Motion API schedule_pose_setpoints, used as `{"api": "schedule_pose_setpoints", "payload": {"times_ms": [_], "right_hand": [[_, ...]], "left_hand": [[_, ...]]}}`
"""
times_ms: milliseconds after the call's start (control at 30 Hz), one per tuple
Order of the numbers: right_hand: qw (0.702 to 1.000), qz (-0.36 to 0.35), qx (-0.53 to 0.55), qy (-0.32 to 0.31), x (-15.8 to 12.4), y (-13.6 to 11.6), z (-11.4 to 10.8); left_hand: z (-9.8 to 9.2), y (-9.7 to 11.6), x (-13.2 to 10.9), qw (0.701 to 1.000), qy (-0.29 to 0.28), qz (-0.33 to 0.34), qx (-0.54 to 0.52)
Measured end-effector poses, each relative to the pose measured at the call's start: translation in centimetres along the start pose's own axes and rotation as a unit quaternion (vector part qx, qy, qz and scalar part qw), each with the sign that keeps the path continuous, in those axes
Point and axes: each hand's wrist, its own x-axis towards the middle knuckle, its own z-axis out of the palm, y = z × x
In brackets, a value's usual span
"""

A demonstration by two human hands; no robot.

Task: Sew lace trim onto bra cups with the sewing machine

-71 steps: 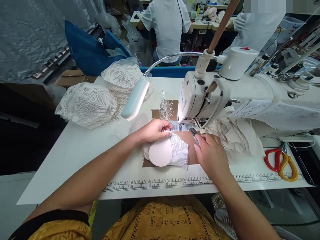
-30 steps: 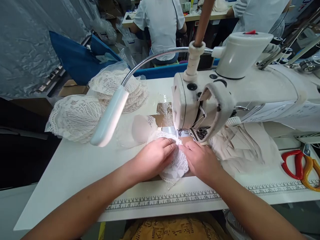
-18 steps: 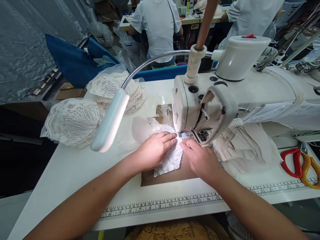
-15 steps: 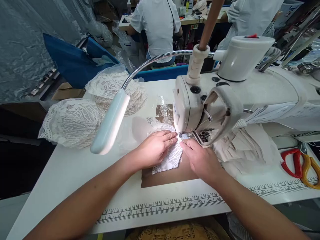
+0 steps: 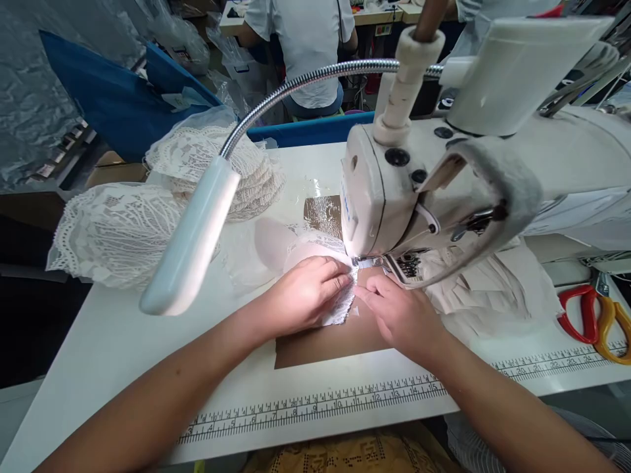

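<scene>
A white lace piece [image 5: 341, 309] lies under the head of the white sewing machine [image 5: 367, 190], its front edge on the brown patch [image 5: 315, 348] of the table. My left hand [image 5: 308, 292] presses down on the lace with bent fingers close together, just left of the presser foot [image 5: 355, 261]. On the other side, my right hand [image 5: 401, 312] is closed, with thumb and forefinger at the lace's right edge. Both sets of fingertips are close to the needle area. The part of the lace beneath my left hand is hidden.
Stacked lace cups [image 5: 118, 226] sit at the left behind a bendable lamp [image 5: 192, 236]. Beige fabric [image 5: 493, 289] lies right of the machine, near red-and-yellow-handled scissors [image 5: 584, 315]. A printed ruler [image 5: 296, 414] runs along the front edge. A person [image 5: 310, 46] sits beyond.
The view has moved closer to the machine. The lace has advanced away from me under the presser foot, so less of it shows in front. Both hands stay beside the foot.
</scene>
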Motion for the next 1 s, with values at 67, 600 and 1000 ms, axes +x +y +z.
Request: {"api": "schedule_pose_setpoints", "payload": {"times_ms": [67,600,1000], "right_hand": [[1.0,0.013,0.017,0.003,0.0,0.1,0.0],[0.995,0.064,-0.067,-0.037,1.1,-0.8,0.0],[0.999,-0.008,-0.04,0.011,0.3,-0.2,0.4]], "left_hand": [[0.3,0.5,0.0,1.0,0.004,-0.007,0.01],[0.6,0.3,-0.5,1.0,-0.003,0.006,-0.001],[0.4,-0.3,0.0,0.999,0.012,0.003,0.032]]}}
